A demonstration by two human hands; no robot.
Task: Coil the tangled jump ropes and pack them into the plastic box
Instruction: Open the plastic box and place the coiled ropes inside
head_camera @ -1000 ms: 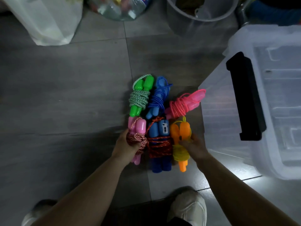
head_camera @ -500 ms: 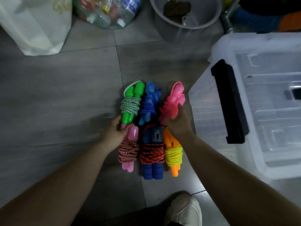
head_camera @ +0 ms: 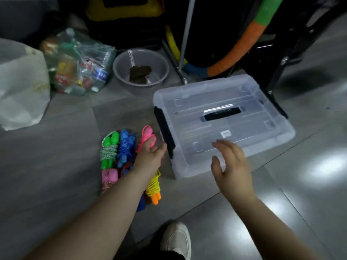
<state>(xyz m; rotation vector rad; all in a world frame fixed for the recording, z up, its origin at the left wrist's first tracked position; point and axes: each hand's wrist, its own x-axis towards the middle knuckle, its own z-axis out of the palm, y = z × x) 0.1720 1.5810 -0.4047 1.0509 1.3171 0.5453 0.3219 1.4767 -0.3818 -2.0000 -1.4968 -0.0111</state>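
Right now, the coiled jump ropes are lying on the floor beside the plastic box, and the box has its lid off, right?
Not quite. The head view shows the lid closed on the box, not off. The coiled jump ropes do lie on the floor beside it.

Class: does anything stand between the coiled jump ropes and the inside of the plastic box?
Yes: the lid is on the box, its black latch facing the ropes; left hand holds the pink rope; right hand hovers over the lid.
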